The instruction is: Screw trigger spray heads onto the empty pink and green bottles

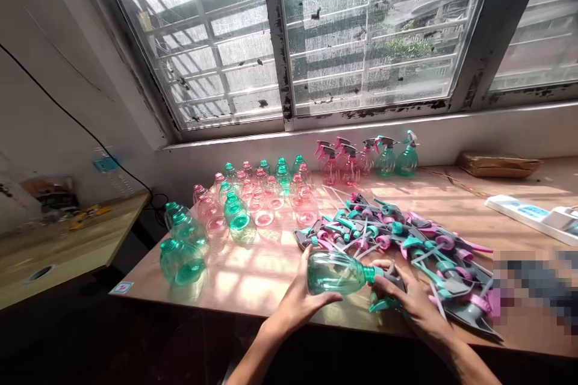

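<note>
A clear green spray bottle (335,272) lies sideways in my left hand (295,298), its neck pointing right. My left thumb is below the bottle and the fingers go behind its base. At the neck, my right hand (404,295) is closed round a green and grey trigger sprayer head (385,304); my fingers partly hide it. The head meets the bottle's mouth, but how far it is screwed on I cannot tell. Just beyond my hands spreads a pile of loose pink, green and grey sprayer heads (397,227).
Several open green bottles (183,261) and pink bottles (263,210) stand at the table's left. Bottles with sprayers fitted (350,168) line the wall under the window. To the right are a brown paper package (497,165) and a white power strip (533,216).
</note>
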